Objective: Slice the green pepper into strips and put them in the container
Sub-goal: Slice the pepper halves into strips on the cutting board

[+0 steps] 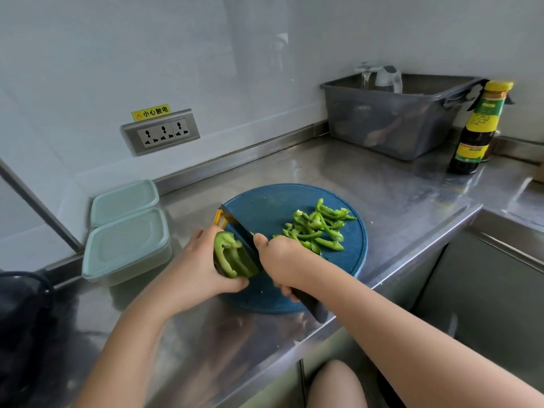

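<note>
Yellow sticker (151, 112) on the wall above the socket strip (162, 132), black signs reading 小心触电 beside a small warning triangle, dark bottle (477, 128) with a green and yellow label, words too small to read

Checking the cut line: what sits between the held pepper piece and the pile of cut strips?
Head view: the knife and the right hand gripping it lie between the pepper piece in the left hand and the strips.

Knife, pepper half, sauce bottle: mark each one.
knife (237, 226), head view, on the flat of the blade.
pepper half (232, 257), head view, on its inner flesh.
sauce bottle (481, 122), head view, on the upper label.
</note>
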The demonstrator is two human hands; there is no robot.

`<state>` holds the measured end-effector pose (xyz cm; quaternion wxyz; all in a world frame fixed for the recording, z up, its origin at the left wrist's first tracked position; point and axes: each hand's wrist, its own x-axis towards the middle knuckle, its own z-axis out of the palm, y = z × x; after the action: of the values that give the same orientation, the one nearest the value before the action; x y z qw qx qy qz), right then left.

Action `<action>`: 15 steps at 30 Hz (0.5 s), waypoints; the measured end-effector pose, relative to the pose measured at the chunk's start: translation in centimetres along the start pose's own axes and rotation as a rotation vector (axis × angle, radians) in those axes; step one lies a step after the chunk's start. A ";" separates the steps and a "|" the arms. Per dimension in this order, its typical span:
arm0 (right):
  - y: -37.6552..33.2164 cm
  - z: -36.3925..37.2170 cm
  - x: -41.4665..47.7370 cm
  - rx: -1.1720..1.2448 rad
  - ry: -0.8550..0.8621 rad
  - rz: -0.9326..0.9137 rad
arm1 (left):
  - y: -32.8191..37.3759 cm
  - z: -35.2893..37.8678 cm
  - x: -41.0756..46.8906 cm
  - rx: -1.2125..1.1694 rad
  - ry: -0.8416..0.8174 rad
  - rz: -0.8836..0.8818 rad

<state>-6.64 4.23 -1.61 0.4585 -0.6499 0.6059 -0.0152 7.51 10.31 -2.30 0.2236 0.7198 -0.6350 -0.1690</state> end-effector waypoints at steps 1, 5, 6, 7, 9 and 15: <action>0.2 -0.5 -0.5 0.092 -0.035 0.044 | -0.1 -0.1 0.1 -0.047 -0.001 0.000; 2.5 -2.5 -0.8 0.245 -0.073 -0.027 | 0.0 0.2 0.2 -0.145 -0.047 0.004; 3.0 -2.7 -1.2 0.264 -0.060 -0.042 | 0.1 0.3 0.2 -0.121 -0.065 0.000; 3.5 -2.6 -1.3 0.271 -0.043 -0.056 | 0.1 0.5 0.2 -0.085 -0.081 -0.011; 4.3 -2.1 -1.5 0.266 -0.014 -0.115 | 0.3 0.9 0.1 -0.018 -0.099 -0.031; 5.8 0.1 -3.6 0.013 0.222 -0.345 | 0.2 1.5 0.5 -0.010 -0.077 -0.107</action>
<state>-12.03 8.06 -3.25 0.3838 -0.7353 0.5324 -0.1688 6.59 9.64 -3.42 0.1932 0.7447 -0.6028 -0.2114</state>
